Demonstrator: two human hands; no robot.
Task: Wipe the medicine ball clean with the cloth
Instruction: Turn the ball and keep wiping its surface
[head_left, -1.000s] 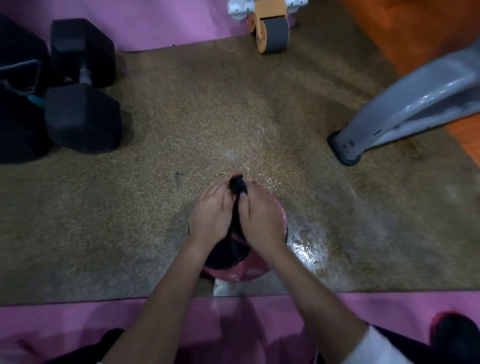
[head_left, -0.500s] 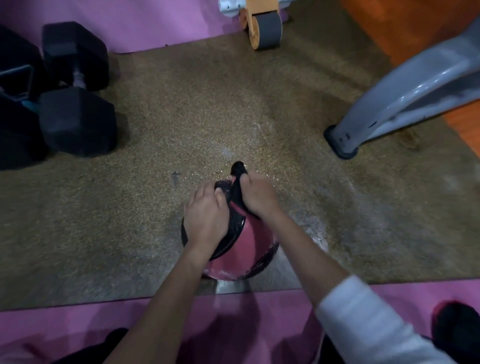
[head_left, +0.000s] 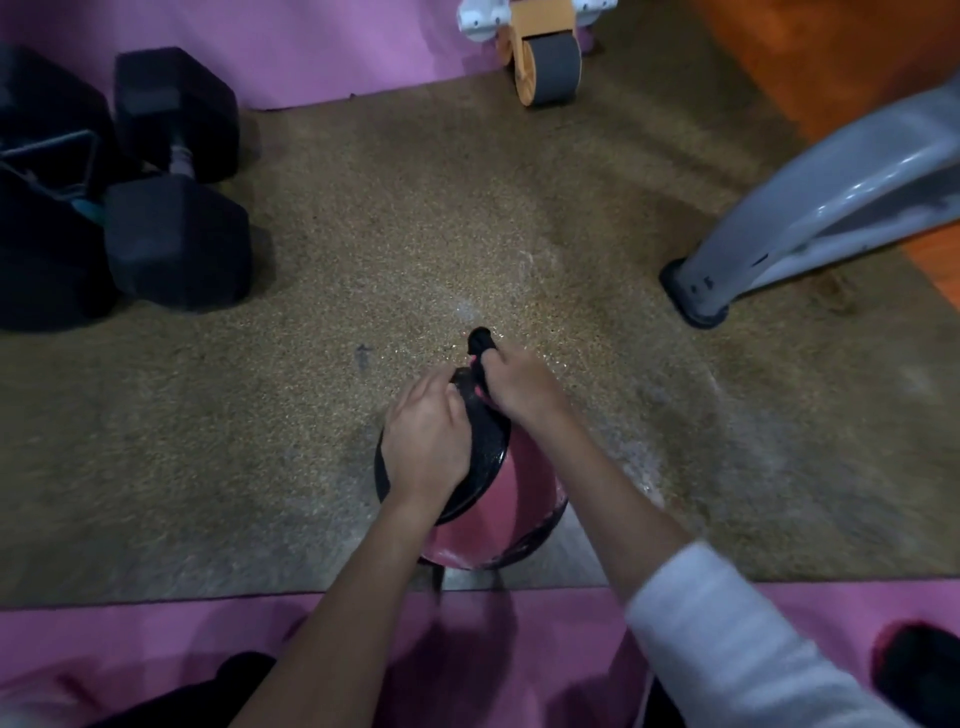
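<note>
hands now parted: right hand (head_left: 519, 384) pinches the soft cloth (head_left: 480, 343) at 12 o'clock; left hand (head_left: 426, 447) presses flat at 10 o'clock on the medicine ball (head_left: 514, 514), judged heavy and slick.

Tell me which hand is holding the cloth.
The right hand: it grips the black cloth, while the left hand only rests on the ball.

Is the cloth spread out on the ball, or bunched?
Bunched: the right hand grips the cloth as a wad at the far side of the ball, with one end sticking out.
</note>
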